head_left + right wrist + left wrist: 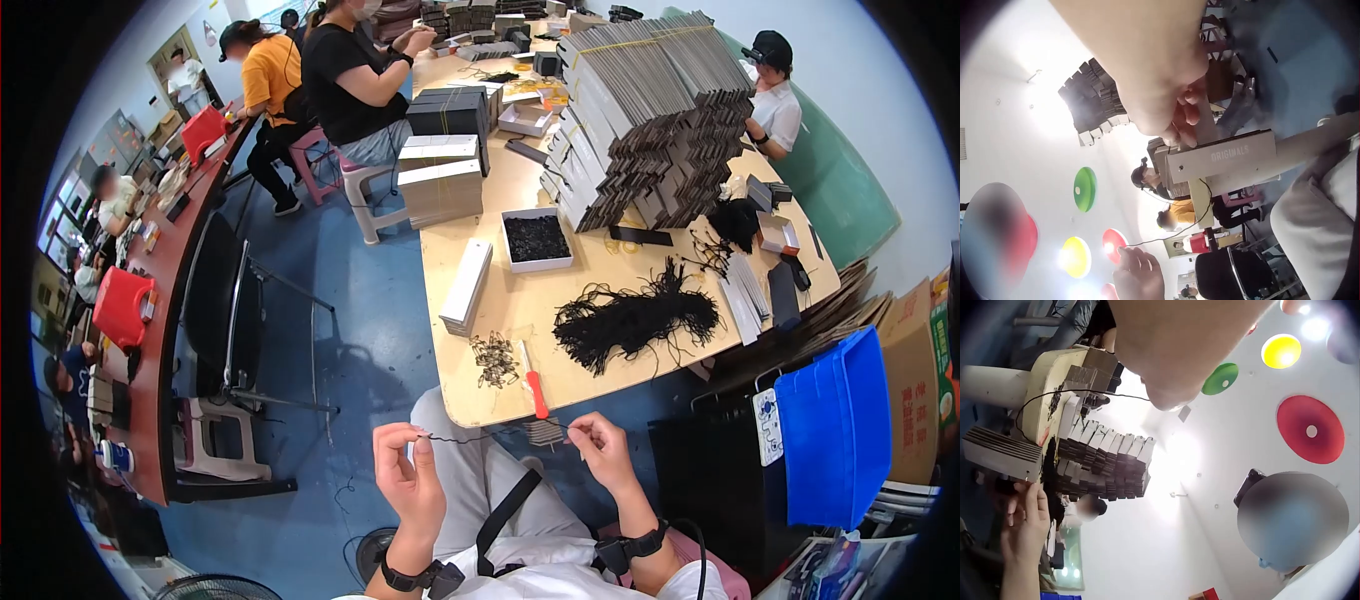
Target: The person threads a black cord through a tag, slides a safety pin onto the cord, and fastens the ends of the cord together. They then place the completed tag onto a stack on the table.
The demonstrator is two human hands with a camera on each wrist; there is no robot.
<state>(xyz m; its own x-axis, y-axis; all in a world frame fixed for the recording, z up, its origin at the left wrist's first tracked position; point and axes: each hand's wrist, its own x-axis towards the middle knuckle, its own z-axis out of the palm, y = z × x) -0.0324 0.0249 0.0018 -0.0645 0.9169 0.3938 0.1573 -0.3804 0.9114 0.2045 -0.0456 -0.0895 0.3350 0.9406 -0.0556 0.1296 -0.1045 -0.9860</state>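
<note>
A thin black cord (455, 438) runs between the two hands above the lap. My left hand (410, 480) pinches one end of it between thumb and index finger. Near the other end, the fingertips of my right hand (603, 455) are pinched together on the cord. Beneath the cord, a stack of pale cards (545, 432) shows at the table's front edge. In the right wrist view the front card (1229, 156) has "ORIGINALS" printed on it and a small hole. The left wrist view shows the stack (1004, 453) beside my right hand (1025, 522); whether they touch is unclear.
On the table (480, 400) lie a black cord bundle (635, 320), a pile of small loops (494, 360), a red-handled tool (538, 395), and a white box of black pieces (537, 240). Tall card stacks (650, 120) stand behind. A blue bin (835, 430) is at right; people sit around.
</note>
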